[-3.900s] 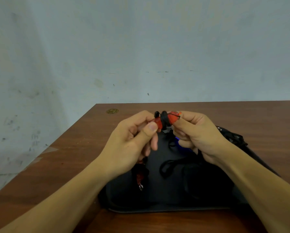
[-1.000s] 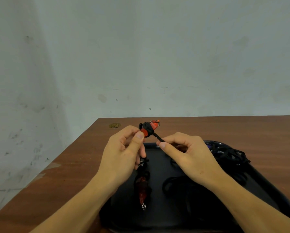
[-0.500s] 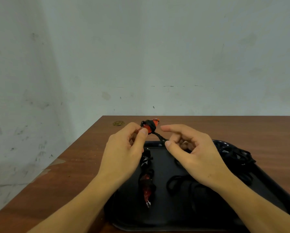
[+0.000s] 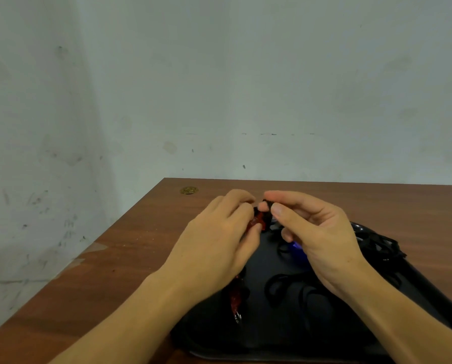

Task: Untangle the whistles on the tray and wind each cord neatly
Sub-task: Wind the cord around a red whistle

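Bare grey-green wall, scuffed and marked, rises behind a brown wooden desk (image 4: 114,258). On the right of the desk sits a black tray (image 4: 285,334), which runs out of view at the near edge.

Both hands work above the far left part of the tray. The left hand (image 4: 219,248) holds a red whistle (image 4: 257,222) in a narrow grip, fingers curled round its body. The right hand (image 4: 314,232) meets it from the right, thumb and forefinger pinching the black cord (image 4: 265,203) at the top of the whistle. Cord turns appear to cover part of the red body (motion blur prevents a count).

State of the remaining items:
- A second red whistle (image 4: 236,298) lies on the left of the tray, partly hidden under the left wrist. Whether its cord is wound cannot be told.
- A blue item (image 4: 297,249), probably another whistle, shows just below the right hand.
- Loose cord loops (image 4: 277,287) lie at the tray centre.
- A dark tangle (image 4: 377,245) is heaped at the far right of the tray.

Judgement of progress: winding of the held whistle appears well advanced and near its end. The loops and the heap indicate that most of the untangling and winding is not yet done.
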{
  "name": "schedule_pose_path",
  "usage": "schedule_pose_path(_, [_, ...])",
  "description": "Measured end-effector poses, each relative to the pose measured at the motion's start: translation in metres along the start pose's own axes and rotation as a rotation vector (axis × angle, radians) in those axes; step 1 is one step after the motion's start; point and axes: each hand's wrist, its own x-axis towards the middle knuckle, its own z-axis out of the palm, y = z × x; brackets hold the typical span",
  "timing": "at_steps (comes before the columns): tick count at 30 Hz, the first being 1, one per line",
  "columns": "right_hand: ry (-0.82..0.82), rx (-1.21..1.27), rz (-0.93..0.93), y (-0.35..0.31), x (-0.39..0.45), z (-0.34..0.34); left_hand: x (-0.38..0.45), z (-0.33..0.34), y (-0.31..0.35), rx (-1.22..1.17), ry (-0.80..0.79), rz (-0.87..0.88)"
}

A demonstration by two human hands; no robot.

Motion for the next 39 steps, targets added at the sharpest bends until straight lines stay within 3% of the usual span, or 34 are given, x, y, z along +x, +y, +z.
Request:
schedule_pose_path(3, [-0.053, -0.151, -0.084, -0.002, -0.002, 0.000, -0.001, -0.004, 0.007, -0.140, 0.013, -0.009])
schedule_pose_path(6, [-0.071, -0.256, -0.107, -0.001, -0.002, -0.001, -0.004, -0.004, 0.010, -0.441, 0.093, -0.188])
schedule_pose_path(9, [-0.045, -0.253, -0.112, 0.000, -0.002, 0.000, -0.004, -0.004, 0.015, -0.684, 0.148, -0.297])
schedule_pose_path(12, [0.004, -0.171, -0.111, 0.001, 0.000, -0.001, -0.004, -0.003, 0.018, -0.836, 0.105, -0.326])
schedule_pose_path(20, [0.020, 0.014, -0.026, 0.004, 0.001, 0.000, -0.003, 0.001, 0.014, -0.686, 0.126, -0.211])
schedule_pose_path(28, [0.064, -0.100, -0.009, 0.010, 0.001, -0.001, -0.001, 0.000, 0.015, -0.639, 0.052, -0.167])
schedule_pose_path(33, [0.136, 0.089, 0.070, 0.005, 0.004, -0.003, -0.002, -0.003, 0.006, -0.512, 0.041, -0.263])
schedule_pose_path(39, [0.034, -0.125, 0.026, 0.009, 0.001, -0.004, -0.003, -0.005, 0.013, -0.410, -0.124, -0.189])
